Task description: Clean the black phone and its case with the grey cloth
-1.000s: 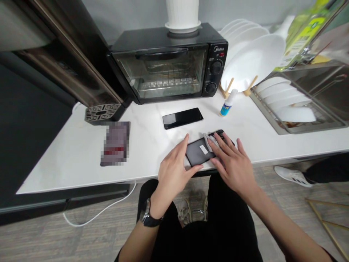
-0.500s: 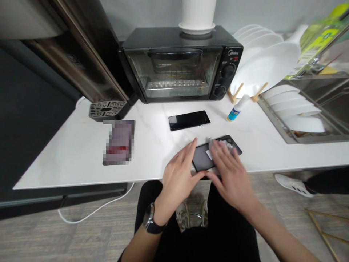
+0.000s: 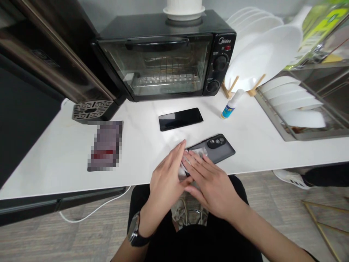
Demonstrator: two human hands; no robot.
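One dark phone (image 3: 225, 153) lies camera side up near the white bench's (image 3: 139, 156) front edge. The left hand (image 3: 167, 176) clasps its left end; the right hand (image 3: 216, 182), its grip flat and unclenched, presses a white wipe (image 3: 202, 150) onto the back.

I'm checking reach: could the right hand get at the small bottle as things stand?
Probably yes: the right hand would only need to leave the wipe and pass over the phone under it; nothing tall seems to block the bottle.

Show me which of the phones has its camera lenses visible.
The gray-backed phone, partly under the right hand; the black phone lies screen up, untouched.
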